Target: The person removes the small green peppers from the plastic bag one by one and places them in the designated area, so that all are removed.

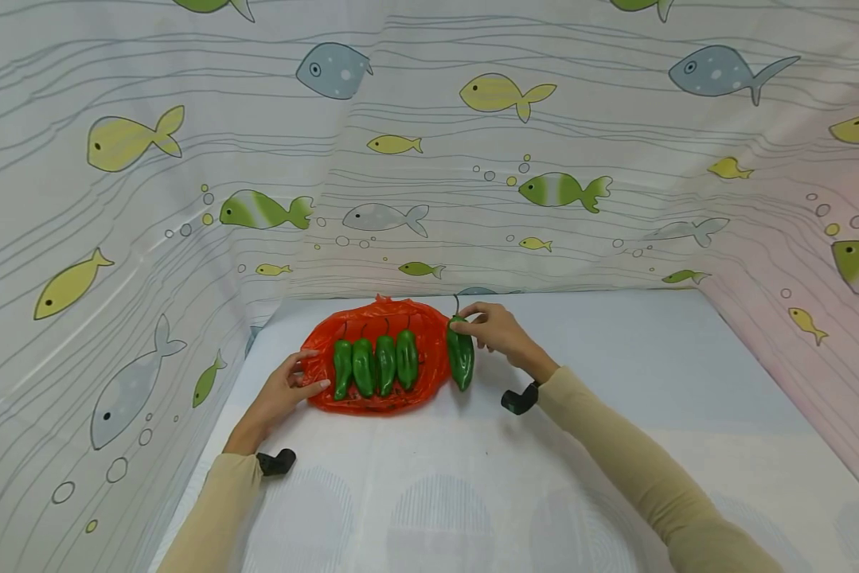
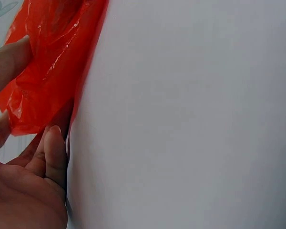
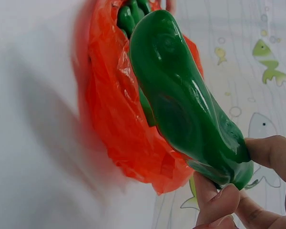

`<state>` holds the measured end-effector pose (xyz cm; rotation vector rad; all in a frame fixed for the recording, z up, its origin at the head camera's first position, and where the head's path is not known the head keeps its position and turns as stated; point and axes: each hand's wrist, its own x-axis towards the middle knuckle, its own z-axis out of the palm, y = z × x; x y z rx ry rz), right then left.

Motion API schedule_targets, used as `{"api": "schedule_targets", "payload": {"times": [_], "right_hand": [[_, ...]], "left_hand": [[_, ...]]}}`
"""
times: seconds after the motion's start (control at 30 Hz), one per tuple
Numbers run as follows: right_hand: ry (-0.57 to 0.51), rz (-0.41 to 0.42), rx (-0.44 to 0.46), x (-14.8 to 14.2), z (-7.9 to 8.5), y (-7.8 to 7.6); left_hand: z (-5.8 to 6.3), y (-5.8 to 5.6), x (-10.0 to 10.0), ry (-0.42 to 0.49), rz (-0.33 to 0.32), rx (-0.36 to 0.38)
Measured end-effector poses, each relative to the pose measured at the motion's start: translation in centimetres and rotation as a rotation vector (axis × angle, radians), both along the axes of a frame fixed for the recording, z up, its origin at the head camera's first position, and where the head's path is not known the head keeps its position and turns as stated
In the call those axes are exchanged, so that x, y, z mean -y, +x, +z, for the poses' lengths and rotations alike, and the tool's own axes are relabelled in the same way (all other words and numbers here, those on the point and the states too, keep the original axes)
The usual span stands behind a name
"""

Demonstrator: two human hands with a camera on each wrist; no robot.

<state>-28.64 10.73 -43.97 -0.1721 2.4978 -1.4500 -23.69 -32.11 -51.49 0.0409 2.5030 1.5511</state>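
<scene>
In the head view my right hand [image 1: 497,328] pinches a long green pepper [image 1: 461,354] near its stem, thumb on one side and fingers on the other. The pepper hangs tip down, just right of a red plastic bag [image 1: 319,394]. Up close in the right wrist view, that glossy pepper [image 3: 181,100] partly covers the bag [image 3: 119,124]. Several more green peppers [image 1: 364,368] lie side by side on the spread bag, stems pointing away. At the bag's left edge my left hand [image 1: 283,387] holds the thin plastic [image 2: 52,71] between thumb and fingers.
A white cloth [image 1: 429,461] with pale round prints covers the table. Fish-patterned curtain [image 1: 429,183] rises behind it and along both sides. A dark wrist camera sits on each wrist, the left [image 1: 277,461] and the right [image 1: 520,399].
</scene>
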Motion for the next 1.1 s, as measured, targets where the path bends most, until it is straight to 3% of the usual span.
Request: {"api": "schedule_targets", "payload": {"times": [1.1], "right_hand": [[0.008, -0.063, 0.013, -4.7, -1.5, -0.8]], "left_hand": [[0.2, 0.2, -0.1, 0.013, 0.007, 0.012]]}}
